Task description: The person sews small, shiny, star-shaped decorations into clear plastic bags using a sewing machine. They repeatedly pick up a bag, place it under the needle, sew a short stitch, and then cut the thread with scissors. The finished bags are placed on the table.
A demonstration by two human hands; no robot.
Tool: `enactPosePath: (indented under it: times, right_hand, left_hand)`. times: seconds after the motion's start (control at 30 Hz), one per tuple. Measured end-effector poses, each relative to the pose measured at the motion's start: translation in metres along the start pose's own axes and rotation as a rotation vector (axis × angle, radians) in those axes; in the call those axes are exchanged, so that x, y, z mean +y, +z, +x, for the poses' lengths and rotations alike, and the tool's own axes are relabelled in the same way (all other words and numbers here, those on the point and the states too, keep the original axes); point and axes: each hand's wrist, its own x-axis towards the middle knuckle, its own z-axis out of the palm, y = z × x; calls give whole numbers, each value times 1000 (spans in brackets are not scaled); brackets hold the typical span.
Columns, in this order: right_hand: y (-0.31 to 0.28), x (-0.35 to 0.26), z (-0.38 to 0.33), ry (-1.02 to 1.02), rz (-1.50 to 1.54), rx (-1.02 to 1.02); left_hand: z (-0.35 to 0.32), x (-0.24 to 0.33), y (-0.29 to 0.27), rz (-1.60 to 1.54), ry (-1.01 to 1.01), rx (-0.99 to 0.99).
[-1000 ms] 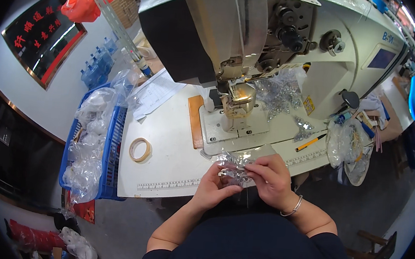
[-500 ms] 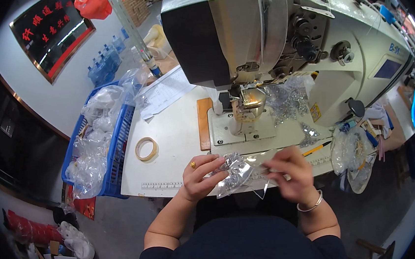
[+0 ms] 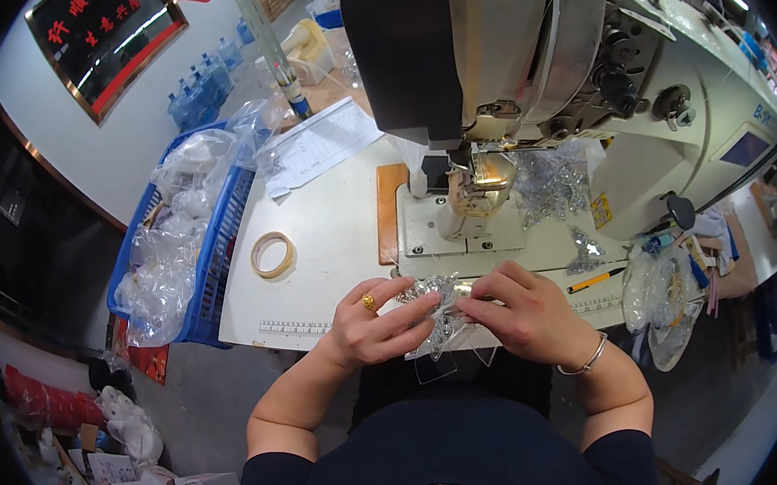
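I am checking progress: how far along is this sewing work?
Done, it seems: clear pieces piled behind the needle. In hand: the left hand and right hand pinch one clear piece at the table edge. Left: bags fill the blue crate.

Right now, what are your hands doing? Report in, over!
Left hand and right hand both pinching the clear crinkly plastic piece at the table edge. Sewing machine just beyond. Nothing between hands and needle plate.
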Motion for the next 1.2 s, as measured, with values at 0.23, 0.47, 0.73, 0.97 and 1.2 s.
enactPosePath:
  times: [0.23,0.47,0.73,0.97,1.2]
  right_hand:
    - [1,7,6,-75,58,-53]
    - [11,11,2,-149,56,21]
    - [4,10,-2,50,79,168]
    - [25,-8,-10,322,156,415]
    - [50,6,-17,642,946,263]
  left_hand:
    - [-2,-2,1,-95,-27,-7]
    - [-7,-2,6,-230,-126,19]
    - [-11,-3,5,-98,-173,48]
    - [-10,8,6,100,-219,113]
    - [-9,10,10,-224,-728,243]
